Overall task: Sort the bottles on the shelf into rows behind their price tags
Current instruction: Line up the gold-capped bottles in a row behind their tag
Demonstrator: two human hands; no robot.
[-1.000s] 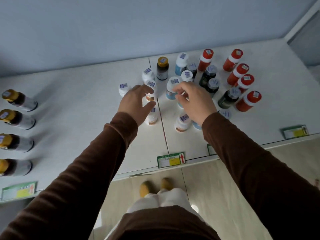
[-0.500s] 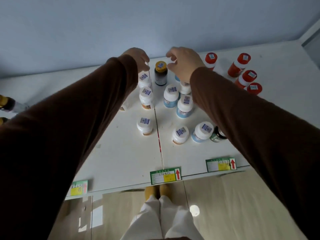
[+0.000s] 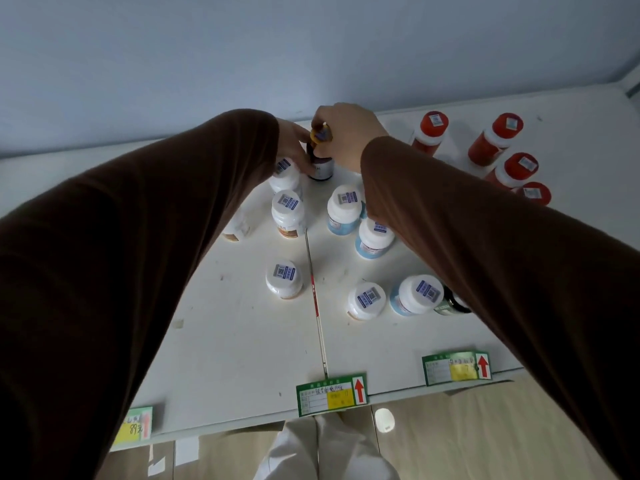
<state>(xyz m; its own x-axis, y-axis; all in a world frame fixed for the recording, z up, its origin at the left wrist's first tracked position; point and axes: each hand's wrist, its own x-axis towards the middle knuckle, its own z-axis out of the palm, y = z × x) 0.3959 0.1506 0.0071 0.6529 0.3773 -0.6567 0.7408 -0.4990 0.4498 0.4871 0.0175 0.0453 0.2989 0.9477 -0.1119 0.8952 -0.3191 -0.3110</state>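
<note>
Along the shelf's front edge: three price tags (image 3: 331, 394), red arrows pointing back. Mid-shelf (image 3: 225, 341), white-capped bottles (image 3: 284, 284) stand unsorted. At the back, right hand (image 3: 349, 138) pinches the gold-capped dark bottle (image 3: 320, 157) by its top; left hand (image 3: 294, 147) closes on its side. Step, likely: pulling out the odd bottle. Next: lift clear without toppling neighbours, then carry it to its tag.

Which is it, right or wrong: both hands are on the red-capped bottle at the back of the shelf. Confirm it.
Wrong on the cap. The head view shows the left hand and right hand on a dark bottle with a yellow cap, at the back of the shelf. The red-capped bottles stand untouched off to the right.
</note>
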